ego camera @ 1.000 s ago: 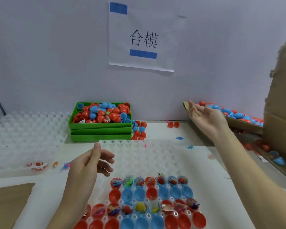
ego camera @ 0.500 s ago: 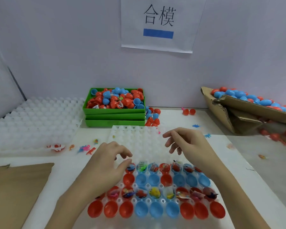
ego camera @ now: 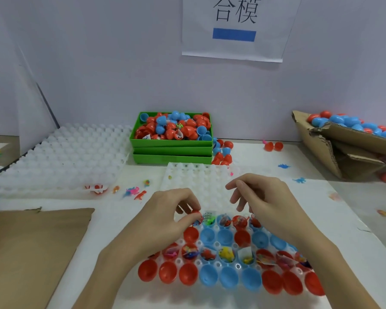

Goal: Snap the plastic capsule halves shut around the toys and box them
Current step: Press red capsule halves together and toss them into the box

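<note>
A white dimpled tray [ego camera: 196, 181] lies in front of me with rows of red and blue capsule halves [ego camera: 230, 277]. Some halves hold small toys [ego camera: 226, 254], others are empty. My left hand [ego camera: 165, 217] pinches a red capsule half [ego camera: 196, 214] at the left end of the far filled row. My right hand [ego camera: 263, 201] hovers over the right part of that row with fingers spread and nothing in it. A cardboard box [ego camera: 334, 152] at the right holds closed red and blue capsules [ego camera: 348, 124].
Stacked green bins [ego camera: 172, 150] of loose capsule halves stand at the back. An empty white tray [ego camera: 60, 159] lies at the left, brown cardboard [ego camera: 31, 248] at the near left. Tiny plastic toys [ego camera: 134, 192] and stray capsules [ego camera: 273, 146] are scattered on the table.
My right hand came back from the cardboard box to the tray. My left hand dropped onto the far filled row and took hold of a red half. The view tilted downward.
</note>
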Demonstrator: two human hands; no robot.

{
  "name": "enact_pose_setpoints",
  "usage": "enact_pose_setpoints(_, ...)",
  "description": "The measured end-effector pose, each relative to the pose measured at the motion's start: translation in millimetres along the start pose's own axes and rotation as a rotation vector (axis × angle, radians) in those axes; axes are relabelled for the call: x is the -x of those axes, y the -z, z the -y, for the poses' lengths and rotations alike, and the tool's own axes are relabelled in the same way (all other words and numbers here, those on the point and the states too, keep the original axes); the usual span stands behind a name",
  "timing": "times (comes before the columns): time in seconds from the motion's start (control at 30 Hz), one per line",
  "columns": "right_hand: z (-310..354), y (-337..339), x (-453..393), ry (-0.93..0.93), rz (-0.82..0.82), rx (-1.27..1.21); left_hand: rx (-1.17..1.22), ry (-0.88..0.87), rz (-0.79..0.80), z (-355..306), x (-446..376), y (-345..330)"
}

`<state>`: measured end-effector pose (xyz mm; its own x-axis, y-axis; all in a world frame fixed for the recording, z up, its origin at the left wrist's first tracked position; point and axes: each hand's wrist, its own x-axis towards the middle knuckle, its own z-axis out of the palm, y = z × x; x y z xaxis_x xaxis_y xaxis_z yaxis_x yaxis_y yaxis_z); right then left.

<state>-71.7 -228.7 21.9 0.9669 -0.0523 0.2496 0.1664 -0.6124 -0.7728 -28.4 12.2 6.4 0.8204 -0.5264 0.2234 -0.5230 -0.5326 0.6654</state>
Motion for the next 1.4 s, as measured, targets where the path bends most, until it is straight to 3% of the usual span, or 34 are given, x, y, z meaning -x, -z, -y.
enact_pose_setpoints(0.17, 0.5, -3.6, 0.8, 0.018, 0.025, 0.023, -0.017, -0.017, 0.079, 6.1, -0.6, 0.9)
enact_pose_setpoints(0.3, 1.0, -4.9, 1.7, 0.023, 0.031, 0.022, 0.052, 0.004, -0.033, 3.9, -4.0, -2.4)
enact_pose_setpoints(0.47, 8.5, -12.0, 4.4, 0.060, -0.006, -0.001, 0.377, 0.207, -0.293, 0.9, -8.0, 2.5)
enact_pose_setpoints(0.63, 20.9, -36.8, 15.8, 0.119, 0.081, -0.067, 0.719, 0.319, -0.314, -6.6, -6.3, 1.2)
enact_pose_setpoints(0.73, 24.6, -49.6, 19.0, 0.129, -0.028, -0.164, 0.753, 0.291, -0.274, -12.6, -5.5, -6.0)
enact_pose_setpoints(0.9, 25.3, -45.1, 16.2, 0.069, -0.126, -0.374, 0.755, 0.195, -0.346, -21.9, -5.9, -8.6)
enact_pose_setpoints(1.07, 29.2, -44.8, 17.6, 0.167, -0.190, -0.237, 0.705, 0.106, -0.392, -26.4, -4.5, -9.3)
enact_pose_setpoints(1.23, 29.8, -46.5, 16.7, 0.310, -0.286, -0.025, 0.762, 0.078, -0.303, -28.1, -3.2, -8.6)
enact_pose_setpoints(1.4, 27.7, -43.2, 15.9, 0.339, -0.335, -0.025, 0.760, 0.048, -0.266, -27.2, -2.9, -8.6)
